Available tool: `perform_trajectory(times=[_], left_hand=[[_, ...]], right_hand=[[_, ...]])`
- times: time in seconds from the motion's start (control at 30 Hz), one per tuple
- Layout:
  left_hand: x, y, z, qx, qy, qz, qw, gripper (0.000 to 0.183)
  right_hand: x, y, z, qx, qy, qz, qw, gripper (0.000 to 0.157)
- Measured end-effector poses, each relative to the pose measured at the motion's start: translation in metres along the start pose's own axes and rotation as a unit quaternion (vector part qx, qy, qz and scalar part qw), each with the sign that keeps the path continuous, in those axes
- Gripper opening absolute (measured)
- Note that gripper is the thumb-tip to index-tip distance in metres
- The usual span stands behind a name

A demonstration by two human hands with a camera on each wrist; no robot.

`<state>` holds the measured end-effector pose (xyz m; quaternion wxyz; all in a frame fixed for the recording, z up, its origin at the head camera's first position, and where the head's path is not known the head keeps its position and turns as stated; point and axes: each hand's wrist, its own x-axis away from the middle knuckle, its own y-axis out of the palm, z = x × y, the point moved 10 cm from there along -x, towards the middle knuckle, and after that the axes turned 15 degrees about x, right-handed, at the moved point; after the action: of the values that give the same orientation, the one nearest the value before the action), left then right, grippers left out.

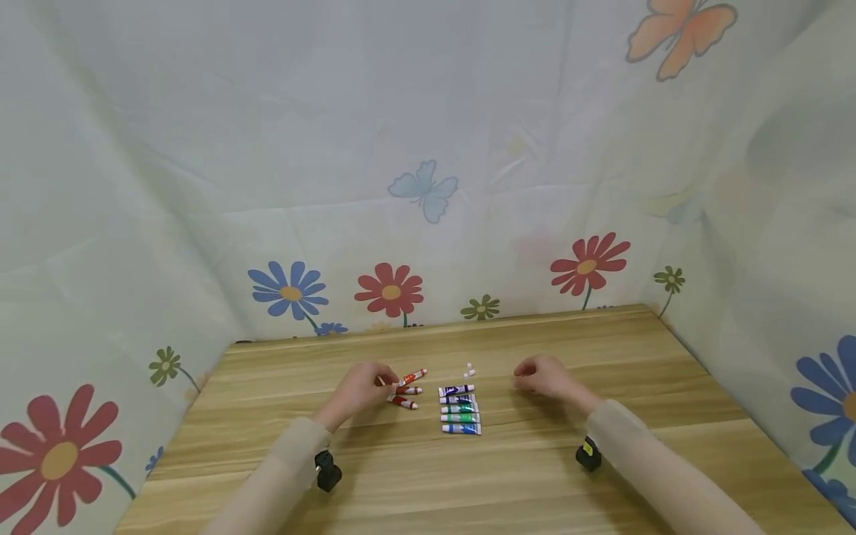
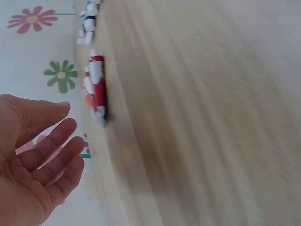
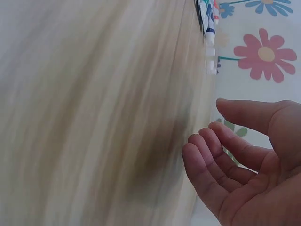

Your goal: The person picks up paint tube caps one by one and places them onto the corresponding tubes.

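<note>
Three small red and orange paint tubes (image 1: 403, 402) lie left of the middle of the table, their white caps toward the right. My left hand (image 1: 362, 386) hovers beside their left ends. In the left wrist view its fingers (image 2: 63, 172) are loosely bent, apart from the thumb, with nothing between them. To the right of the red tubes, several purple, green and blue paint tubes (image 1: 460, 418) form a column. My right hand (image 1: 547, 377) is over the table to the right of that column, its fingers (image 3: 197, 167) relaxed and holding nothing.
A few small white pieces (image 1: 470, 370) lie just behind the column of tubes. The wood-grain table (image 1: 414, 483) meets a white cloth backdrop (image 1: 468, 245) printed with flowers and butterflies at its back and sides. Black cameras (image 1: 327, 471) are strapped at both wrists.
</note>
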<state>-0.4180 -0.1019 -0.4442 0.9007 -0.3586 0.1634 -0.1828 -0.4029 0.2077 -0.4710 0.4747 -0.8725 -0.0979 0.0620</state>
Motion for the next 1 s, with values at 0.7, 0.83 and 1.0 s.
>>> perform_trajectory(times=[0.7, 0.83, 1.0], left_hand=[[0.009, 0.018, -0.026, 0.007, 0.006, -0.042, 0.9991, 0.013], [0.010, 0.019, -0.025, 0.001, 0.010, -0.041, 0.9991, 0.013], [0.012, 0.022, -0.023, 0.000, 0.015, -0.045, 0.9989, 0.011]], right_hand=[[0.020, -0.035, 0.019, 0.050, 0.015, -0.001, 0.999, 0.035], [0.020, -0.036, 0.018, 0.052, 0.006, 0.002, 0.999, 0.036], [0.021, -0.038, 0.017, 0.060, -0.001, 0.003, 0.998, 0.038]])
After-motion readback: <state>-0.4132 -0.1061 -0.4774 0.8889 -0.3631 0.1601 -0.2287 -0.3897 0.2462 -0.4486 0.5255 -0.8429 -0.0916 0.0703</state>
